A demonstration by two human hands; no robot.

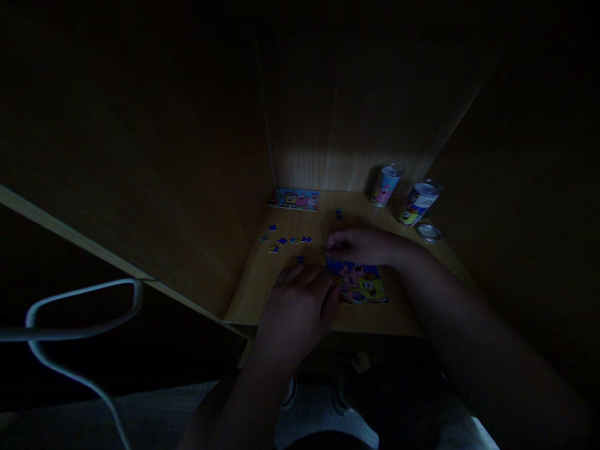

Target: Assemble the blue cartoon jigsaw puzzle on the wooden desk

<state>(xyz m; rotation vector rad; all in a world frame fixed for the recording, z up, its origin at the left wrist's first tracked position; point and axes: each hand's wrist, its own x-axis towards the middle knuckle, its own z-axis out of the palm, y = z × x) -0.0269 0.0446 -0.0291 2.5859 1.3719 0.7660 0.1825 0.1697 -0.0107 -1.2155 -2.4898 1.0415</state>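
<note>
A partly assembled cartoon jigsaw puzzle (368, 286) in yellow, pink and blue lies near the front of the wooden shelf. At its left edge is my left hand (300, 297), its fingers bent and closed and the thumb by the puzzle. What these fingers hold, if anything, is hidden. Along the puzzle's upper edge my right hand (359, 245) is curled with thumb and fingertips close together; dim light hides whatever is between them. Just beyond my left fingers lies a loose blue jigsaw piece (300, 259). More loose pieces (282, 241) are scattered to the left, and another piece (338, 214) lies behind my right hand.
At the back left lies a flat cartoon picture (295, 199), perhaps another puzzle. Two clear-topped cartoon cans (385, 185) (419, 203) stand at the back right, with a round lid (429, 232) beside them. Wooden panels enclose the shelf; a white cable (84, 334) loops at left.
</note>
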